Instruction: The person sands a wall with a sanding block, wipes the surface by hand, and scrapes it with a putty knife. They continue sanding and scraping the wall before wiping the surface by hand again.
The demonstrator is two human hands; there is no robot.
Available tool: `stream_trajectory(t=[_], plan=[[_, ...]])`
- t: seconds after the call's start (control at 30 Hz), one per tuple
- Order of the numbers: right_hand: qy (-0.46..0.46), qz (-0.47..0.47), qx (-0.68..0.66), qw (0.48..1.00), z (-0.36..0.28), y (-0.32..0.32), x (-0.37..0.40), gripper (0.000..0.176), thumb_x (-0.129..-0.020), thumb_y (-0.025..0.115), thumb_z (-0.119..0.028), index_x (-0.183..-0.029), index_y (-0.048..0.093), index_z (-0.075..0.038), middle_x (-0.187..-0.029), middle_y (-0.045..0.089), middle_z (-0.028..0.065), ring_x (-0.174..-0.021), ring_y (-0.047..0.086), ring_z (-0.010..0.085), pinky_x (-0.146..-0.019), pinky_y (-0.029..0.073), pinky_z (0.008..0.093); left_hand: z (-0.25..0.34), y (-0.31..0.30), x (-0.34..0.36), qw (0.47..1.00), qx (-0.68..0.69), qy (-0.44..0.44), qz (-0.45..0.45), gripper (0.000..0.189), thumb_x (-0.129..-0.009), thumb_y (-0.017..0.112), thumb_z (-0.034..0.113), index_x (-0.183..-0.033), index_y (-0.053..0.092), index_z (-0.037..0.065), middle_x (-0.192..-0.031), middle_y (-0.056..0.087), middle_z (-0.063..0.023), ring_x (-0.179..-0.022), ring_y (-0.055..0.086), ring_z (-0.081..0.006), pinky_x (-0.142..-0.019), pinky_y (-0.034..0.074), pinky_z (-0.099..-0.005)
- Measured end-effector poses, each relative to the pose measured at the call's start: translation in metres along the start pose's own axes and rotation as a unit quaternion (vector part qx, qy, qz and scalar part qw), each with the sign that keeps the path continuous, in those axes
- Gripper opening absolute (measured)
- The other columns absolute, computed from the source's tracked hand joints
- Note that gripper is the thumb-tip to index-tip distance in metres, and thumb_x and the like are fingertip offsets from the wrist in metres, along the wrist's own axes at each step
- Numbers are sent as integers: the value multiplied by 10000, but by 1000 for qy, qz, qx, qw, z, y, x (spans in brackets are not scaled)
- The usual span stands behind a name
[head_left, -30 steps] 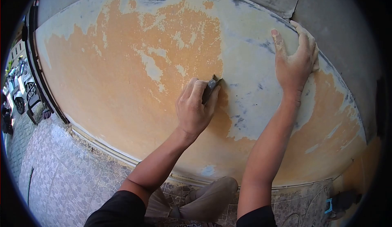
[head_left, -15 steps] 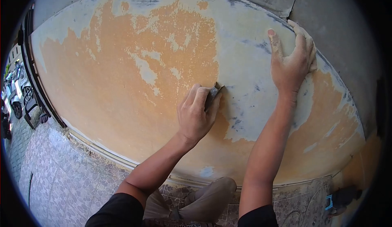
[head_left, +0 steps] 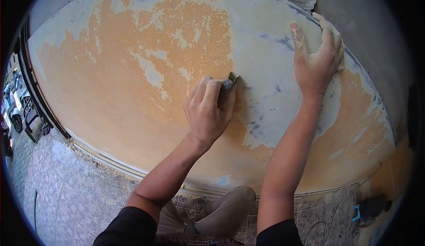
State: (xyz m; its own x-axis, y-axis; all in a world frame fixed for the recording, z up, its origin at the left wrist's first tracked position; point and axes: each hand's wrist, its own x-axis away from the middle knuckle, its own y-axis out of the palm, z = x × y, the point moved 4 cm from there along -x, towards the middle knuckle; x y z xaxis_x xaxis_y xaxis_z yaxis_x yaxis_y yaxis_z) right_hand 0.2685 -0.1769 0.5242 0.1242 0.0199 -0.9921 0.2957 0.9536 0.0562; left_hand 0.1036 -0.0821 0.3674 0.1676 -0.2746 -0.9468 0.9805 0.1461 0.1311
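Note:
My left hand (head_left: 207, 109) is closed around a dark grey folded piece of sandpaper (head_left: 227, 88). Its fingers press close to the wall panel (head_left: 110, 100), beside the border between orange paint and a pale, bared patch (head_left: 270, 95). Dust whitens the fingers of both hands. Further up and to the right, my right hand (head_left: 319, 62) rests against the panel's edge, thumb spread out on the pale surface and fingers bent over the rim. Nothing is seen in that hand.
A patterned tile floor (head_left: 79, 188) runs along the panel's foot, with dust near the base. Parked motorbikes (head_left: 15, 104) and a dark chair (head_left: 31, 117) stand at far left. A dark object with a blue part (head_left: 357, 213) lies at lower right. Grey wall (head_left: 367, 38) rises beyond the panel.
My left hand has shifted slightly up and left along the panel with the sandpaper. My right hand keeps its place at the rim, while the whole view has tilted a little.

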Motion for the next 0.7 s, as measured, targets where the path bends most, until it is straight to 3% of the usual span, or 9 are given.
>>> stream_trajectory(t=[0.1,0.2,0.3,0.43,0.5,0.63,0.7], plan=[[6,-20,13,1000,-2,-4,-2,562,-886,738,-568,-1314,638,-218,-1255,594,52,-1300,468,315,-1072,275,560,6,4,-45,1000,-11,-15,0,236,-857,790,96,-863,557,60,-763,551,-88,-629,566,-279,-548,437,-395],[5,-23,6,1000,-2,-5,-2,571,-881,746,-563,-1321,634,-217,-1258,594,52,-1306,465,315,-1077,273,559,9,1,-17,996,-25,-72,-50,252,-866,786,117,-853,541,59,-770,555,-90,-633,571,-282,-554,444,-402],[16,-21,11,1000,-5,-4,-2,578,-879,751,-556,-1329,629,-214,-1261,594,58,-1305,466,318,-1079,277,558,5,-6,32,994,-4,-72,-84,262,-871,784,137,-846,535,59,-773,558,-91,-636,575,-284,-555,445,-404],[3,-11,-3,1000,-3,-4,-3,577,-881,752,-549,-1334,626,-214,-1265,594,62,-1309,465,320,-1086,275,555,8,-4,-5,996,-22,-19,-80,281,-846,821,83,-840,544,39,-745,555,-98,-598,556,-249,-546,444,-372],[12,-42,-1,999,-5,-8,-4,573,-884,748,-548,-1333,625,-215,-1275,591,63,-1315,462,320,-1097,272,551,8,-2,-40,1000,-19,-11,8,277,-838,824,82,-836,550,48,-745,555,-99,-608,563,-264,-537,442,-376],[21,-53,1,998,-5,-9,-4,571,-883,749,-547,-1332,626,-216,-1283,588,57,-1322,457,317,-1104,269,549,13,4,-31,1000,-13,-4,25,272,-837,823,79,-831,553,49,-757,562,-100,-613,562,-267,-536,441,-377],[17,-37,5,999,-5,-7,-3,572,-883,749,-547,-1333,626,-215,-1283,586,52,-1315,459,317,-1100,273,546,13,5,16,995,-36,-2,-88,268,-843,823,94,-832,559,49,-780,579,-104,-621,574,-267,-549,445,-373]])
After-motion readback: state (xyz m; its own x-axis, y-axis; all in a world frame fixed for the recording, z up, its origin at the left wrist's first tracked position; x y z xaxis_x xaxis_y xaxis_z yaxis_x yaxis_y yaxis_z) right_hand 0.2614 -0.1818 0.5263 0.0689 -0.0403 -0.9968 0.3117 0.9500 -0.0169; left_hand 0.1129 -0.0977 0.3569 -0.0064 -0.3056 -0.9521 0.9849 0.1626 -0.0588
